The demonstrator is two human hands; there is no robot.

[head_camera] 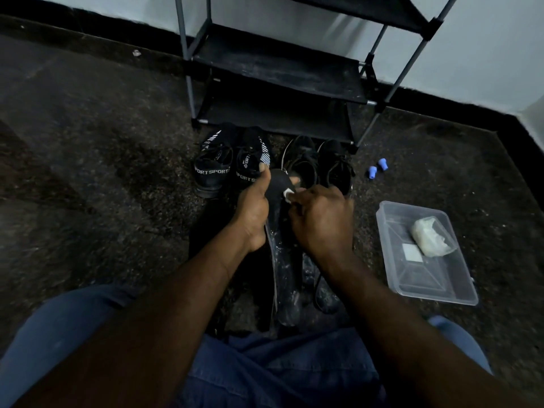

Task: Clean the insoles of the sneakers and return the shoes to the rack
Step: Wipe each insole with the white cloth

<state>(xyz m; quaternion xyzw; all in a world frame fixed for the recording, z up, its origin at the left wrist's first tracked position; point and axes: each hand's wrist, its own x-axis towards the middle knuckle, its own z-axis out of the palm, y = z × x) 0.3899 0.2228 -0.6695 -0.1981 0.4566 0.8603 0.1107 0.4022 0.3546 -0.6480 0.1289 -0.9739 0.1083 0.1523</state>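
My left hand (pixel 253 212) grips a black insole (pixel 284 260) near its upper end, holding it upright over the floor between my knees. My right hand (pixel 321 220) pinches a small white wipe (pixel 288 193) against the top of that insole. Two pairs of black sneakers stand on the floor just beyond my hands: a pair marked "SPORTS" (pixel 212 169) on the left and a plain black laced pair (pixel 337 169) on the right. More dark insoles (pixel 323 293) lie on the floor under my right wrist. The black shoe rack (pixel 276 75) stands behind the shoes.
A clear plastic tray (pixel 426 278) sits on the floor at my right, holding a crumpled white bag (pixel 429 237) and a small white square pad (pixel 412 252). Two small blue caps (pixel 376 168) lie near the rack's right leg. The floor is dark speckled terrazzo; a pale wall runs behind.
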